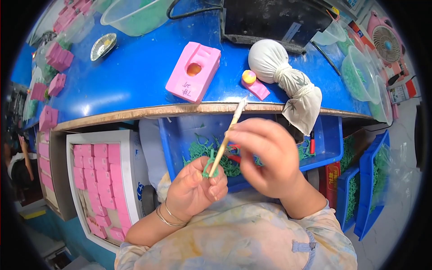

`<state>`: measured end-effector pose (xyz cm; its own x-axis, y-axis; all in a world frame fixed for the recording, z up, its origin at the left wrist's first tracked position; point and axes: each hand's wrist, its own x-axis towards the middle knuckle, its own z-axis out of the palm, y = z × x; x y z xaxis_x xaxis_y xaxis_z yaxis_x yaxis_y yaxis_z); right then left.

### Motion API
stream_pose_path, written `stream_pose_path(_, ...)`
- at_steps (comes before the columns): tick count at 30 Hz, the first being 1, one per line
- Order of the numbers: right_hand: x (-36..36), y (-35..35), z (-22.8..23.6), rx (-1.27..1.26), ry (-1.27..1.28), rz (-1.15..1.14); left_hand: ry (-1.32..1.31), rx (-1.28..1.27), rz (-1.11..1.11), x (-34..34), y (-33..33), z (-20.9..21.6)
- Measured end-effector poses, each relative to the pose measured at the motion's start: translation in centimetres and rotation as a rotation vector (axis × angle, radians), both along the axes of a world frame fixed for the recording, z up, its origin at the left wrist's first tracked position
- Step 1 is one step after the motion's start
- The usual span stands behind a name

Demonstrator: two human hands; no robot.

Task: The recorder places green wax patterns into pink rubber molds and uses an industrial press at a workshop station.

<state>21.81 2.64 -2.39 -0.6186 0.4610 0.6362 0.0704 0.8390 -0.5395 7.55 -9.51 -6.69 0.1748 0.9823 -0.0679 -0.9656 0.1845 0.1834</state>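
Note:
My left hand (195,182) pinches a small green looped piece (209,167) in its fingertips, above a blue tray. In the fingers of my right hand (267,153) is a slim wooden stick (223,145) with a whitish tip pointing up and away; its lower end meets the green piece. Beyond the hands, on the blue table, lies a pink block mould (194,72) with a round hole and handwritten marks. To its right sit a small pink piece (256,87) with a yellowish knob and a tied white cloth pouch (285,72).
The blue tray (330,150) below the table edge holds many green pieces and red-handled tools. A white-framed box (69,180) of pink blocks stands at left. Further back are a black machine (274,22), clear bowls (135,20), and a small foil dish (103,47).

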Motion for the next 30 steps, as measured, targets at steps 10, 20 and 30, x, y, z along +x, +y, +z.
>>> stream_pose_path(10, 0.7, -1.7, 0.2, -0.024, -0.041, 0.17, 0.179, 0.025, -0.06, -0.5, 0.0, 1.5)
stream_pose_path(20, 3.1, -1.6, -1.6, -0.065, -0.069, 0.137, 0.499, -0.199, 0.006, 0.7, 0.1, 1.5)
stream_pose_path(30, 16.7, 10.1, 8.3, 0.275, 0.056, -0.995, 0.625, -0.446, 0.009, 1.3, 0.0, 3.0)
